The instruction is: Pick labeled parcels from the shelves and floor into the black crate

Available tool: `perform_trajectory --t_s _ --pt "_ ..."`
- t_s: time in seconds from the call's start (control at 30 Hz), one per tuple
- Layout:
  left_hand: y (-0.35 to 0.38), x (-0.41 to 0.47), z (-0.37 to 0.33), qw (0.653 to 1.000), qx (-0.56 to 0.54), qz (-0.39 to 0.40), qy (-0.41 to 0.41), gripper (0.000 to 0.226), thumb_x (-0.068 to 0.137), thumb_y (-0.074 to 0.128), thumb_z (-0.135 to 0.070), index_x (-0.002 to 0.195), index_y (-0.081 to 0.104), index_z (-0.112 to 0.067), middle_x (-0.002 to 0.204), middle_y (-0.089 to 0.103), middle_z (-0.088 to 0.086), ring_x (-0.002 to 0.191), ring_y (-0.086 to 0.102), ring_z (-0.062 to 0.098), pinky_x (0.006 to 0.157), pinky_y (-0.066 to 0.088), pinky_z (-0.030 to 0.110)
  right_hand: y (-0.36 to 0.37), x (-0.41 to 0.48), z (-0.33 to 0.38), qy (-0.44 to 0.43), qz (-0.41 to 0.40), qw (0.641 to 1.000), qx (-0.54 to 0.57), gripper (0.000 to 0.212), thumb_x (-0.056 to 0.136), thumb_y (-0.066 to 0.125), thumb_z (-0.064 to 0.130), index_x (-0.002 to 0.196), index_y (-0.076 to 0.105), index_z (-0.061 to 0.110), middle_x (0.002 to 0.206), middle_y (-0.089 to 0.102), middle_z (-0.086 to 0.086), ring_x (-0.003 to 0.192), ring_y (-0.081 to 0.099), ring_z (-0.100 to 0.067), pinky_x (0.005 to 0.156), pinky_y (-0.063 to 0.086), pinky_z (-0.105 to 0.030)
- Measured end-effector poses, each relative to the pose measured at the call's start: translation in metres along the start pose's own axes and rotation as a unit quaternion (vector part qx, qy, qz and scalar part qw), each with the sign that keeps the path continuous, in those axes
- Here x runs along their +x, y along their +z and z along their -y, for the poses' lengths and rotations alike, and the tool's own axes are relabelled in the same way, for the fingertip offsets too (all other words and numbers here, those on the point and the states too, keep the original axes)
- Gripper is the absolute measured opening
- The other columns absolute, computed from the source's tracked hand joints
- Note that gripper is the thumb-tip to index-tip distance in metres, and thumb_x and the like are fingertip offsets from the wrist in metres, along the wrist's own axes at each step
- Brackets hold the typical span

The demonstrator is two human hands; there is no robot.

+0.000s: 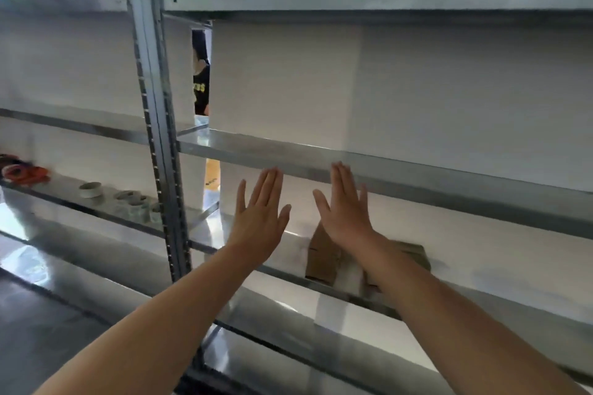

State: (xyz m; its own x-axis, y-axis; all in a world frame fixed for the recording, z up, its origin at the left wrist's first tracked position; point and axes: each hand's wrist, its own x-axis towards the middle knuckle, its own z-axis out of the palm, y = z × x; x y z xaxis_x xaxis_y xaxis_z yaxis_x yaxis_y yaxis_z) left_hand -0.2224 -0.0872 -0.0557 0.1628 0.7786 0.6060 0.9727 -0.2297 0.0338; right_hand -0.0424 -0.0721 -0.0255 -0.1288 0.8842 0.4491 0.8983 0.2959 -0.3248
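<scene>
Both my hands are raised in front of a metal shelving unit, fingers straight and palms facing away. My left hand and my right hand hold nothing and hover in front of the middle shelf edge. Behind and below my right wrist, a brown cardboard parcel lies on the lower shelf, partly hidden by my forearm. I cannot make out a label on it. The black crate is not in view.
A grey upright post divides the shelves. On the left lower shelf stand several tape rolls and an orange-red bundle. Through a gap behind the shelves a person in a dark shirt is visible. White panels back the shelves.
</scene>
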Motion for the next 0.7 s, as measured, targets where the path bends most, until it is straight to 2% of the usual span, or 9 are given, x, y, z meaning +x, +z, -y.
perform_trajectory --t_s 0.13,0.23,0.37,0.5,0.7 --pt "0.01 0.012 -0.09 0.997 -0.033 -0.001 0.063 0.066 0.101 0.009 -0.048 0.156 -0.004 -0.014 0.164 -0.012 0.0 0.15 -0.012 0.015 0.122 -0.004 0.049 -0.06 -0.042 -0.07 0.055 -0.042 0.997 -0.035 0.067 0.104 0.023 0.047 0.156 -0.011 0.021 0.163 -0.019 0.003 0.15 -0.016 -0.011 0.121 -0.012 -0.042" --pt "0.007 0.016 -0.161 0.993 -0.063 0.0 0.101 0.067 0.1 0.006 -0.05 0.156 -0.011 -0.016 0.162 -0.02 -0.001 0.147 -0.022 0.012 0.12 -0.012 0.045 -0.102 -0.08 -0.121 0.106 -0.077 0.989 -0.069 0.068 0.104 0.023 0.048 0.157 -0.009 0.02 0.164 -0.016 0.003 0.151 -0.013 -0.013 0.117 -0.014 -0.039" --pt "0.005 0.009 -0.253 0.981 -0.098 0.01 0.168 0.068 0.096 -0.009 -0.051 0.153 -0.021 -0.015 0.16 -0.028 0.0 0.148 -0.022 0.014 0.12 -0.012 0.046 -0.147 -0.133 -0.179 0.187 -0.121 0.97 -0.095 0.068 0.104 0.021 0.048 0.157 -0.007 0.017 0.165 -0.013 0.001 0.151 -0.012 -0.013 0.12 -0.012 -0.04" --pt "0.004 -0.011 -0.338 0.958 -0.143 0.012 0.247 0.066 0.099 -0.003 -0.048 0.154 -0.015 -0.014 0.161 -0.022 0.002 0.149 -0.018 0.016 0.121 -0.008 0.047 -0.18 -0.194 -0.22 0.256 -0.139 0.95 -0.115 0.067 0.104 0.02 0.048 0.157 -0.007 0.017 0.165 -0.012 0.002 0.151 -0.012 -0.013 0.119 -0.014 -0.039" --pt "-0.003 -0.041 -0.454 0.91 -0.223 -0.01 0.349 0.064 0.104 0.013 -0.047 0.157 0.003 -0.013 0.165 -0.006 0.002 0.151 -0.007 0.018 0.122 -0.001 0.048 -0.224 -0.285 -0.263 0.335 -0.153 0.911 -0.184 0.067 0.103 0.018 0.048 0.156 -0.008 0.016 0.165 -0.012 0.0 0.151 -0.012 -0.013 0.12 -0.013 -0.041"
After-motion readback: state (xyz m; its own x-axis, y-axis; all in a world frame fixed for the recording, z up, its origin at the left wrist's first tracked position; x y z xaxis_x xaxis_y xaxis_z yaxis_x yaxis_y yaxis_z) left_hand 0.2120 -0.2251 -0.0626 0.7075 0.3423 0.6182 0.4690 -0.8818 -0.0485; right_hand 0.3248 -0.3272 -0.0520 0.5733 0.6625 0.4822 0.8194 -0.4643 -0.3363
